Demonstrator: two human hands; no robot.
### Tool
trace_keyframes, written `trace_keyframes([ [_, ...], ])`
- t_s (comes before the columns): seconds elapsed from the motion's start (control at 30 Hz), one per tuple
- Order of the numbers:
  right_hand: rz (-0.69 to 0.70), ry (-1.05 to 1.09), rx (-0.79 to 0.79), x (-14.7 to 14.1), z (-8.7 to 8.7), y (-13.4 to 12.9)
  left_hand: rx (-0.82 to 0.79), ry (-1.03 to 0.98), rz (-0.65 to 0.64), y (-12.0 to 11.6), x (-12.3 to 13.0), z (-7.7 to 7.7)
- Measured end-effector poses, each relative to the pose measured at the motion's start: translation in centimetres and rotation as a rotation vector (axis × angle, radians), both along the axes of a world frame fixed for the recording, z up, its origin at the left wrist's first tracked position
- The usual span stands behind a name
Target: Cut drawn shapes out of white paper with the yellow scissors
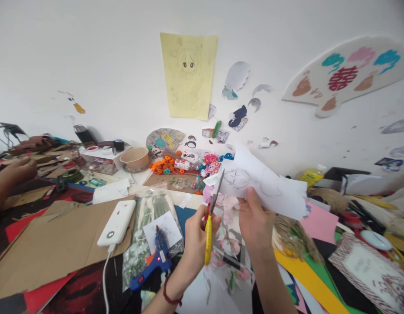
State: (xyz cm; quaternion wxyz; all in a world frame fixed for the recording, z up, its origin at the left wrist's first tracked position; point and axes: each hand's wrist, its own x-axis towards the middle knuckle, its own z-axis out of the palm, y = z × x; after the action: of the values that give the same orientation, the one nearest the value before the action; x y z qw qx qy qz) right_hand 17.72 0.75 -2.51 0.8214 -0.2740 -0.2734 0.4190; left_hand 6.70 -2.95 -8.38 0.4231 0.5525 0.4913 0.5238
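My left hand, with a dark red cord bracelet at the wrist, is closed round scissors with yellow and red handles. Their blades point up, beside the left edge of a white sheet of paper. Whether the blades touch the paper I cannot tell. Pencil outlines run across the sheet. My right hand grips the paper's lower edge, thumb on the near face. Below my hands lie pink and white paper scraps. A blue glue gun with a lit red light rests left of my left wrist.
Another person's hand is at the far left. A white power bank with a cable lies on brown cardboard. Behind stand a beige bowl and orange flower pieces. Twine and yellow card lie right.
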Motion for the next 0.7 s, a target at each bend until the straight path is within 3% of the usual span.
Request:
trace_keyframes([
  [0.7, -0.014, -0.023, -0.019, 0.13, -0.29, 0.17, 0.067, 0.114, -0.016, -0.12, -0.36, -0.03],
])
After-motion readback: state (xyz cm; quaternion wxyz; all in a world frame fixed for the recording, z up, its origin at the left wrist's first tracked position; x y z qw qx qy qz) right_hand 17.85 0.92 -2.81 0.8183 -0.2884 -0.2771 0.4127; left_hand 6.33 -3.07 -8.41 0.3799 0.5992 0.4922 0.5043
